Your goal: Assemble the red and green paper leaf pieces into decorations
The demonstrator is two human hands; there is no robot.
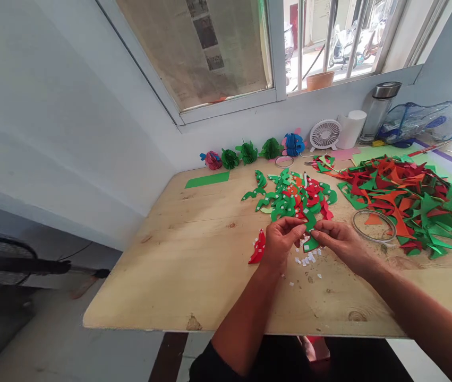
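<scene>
A green paper cutout with a white square on it is between my two hands, just above the table. My left hand pinches it from the left with thumb and forefinger. From the other side, the closed fingertips of my right hand meet its edge. Small white paper squares lie scattered beneath. Beside my left wrist is a red cutout stack dotted with white squares. Just beyond my hands spreads a pile of green and red wavy cutouts, many bearing white squares.
A large heap of red, green and orange scraps covers the table's right side, with a roll of tape before it. Folded paper figures, a small fan and a glass bottle line the wall. A green strip lies back left.
</scene>
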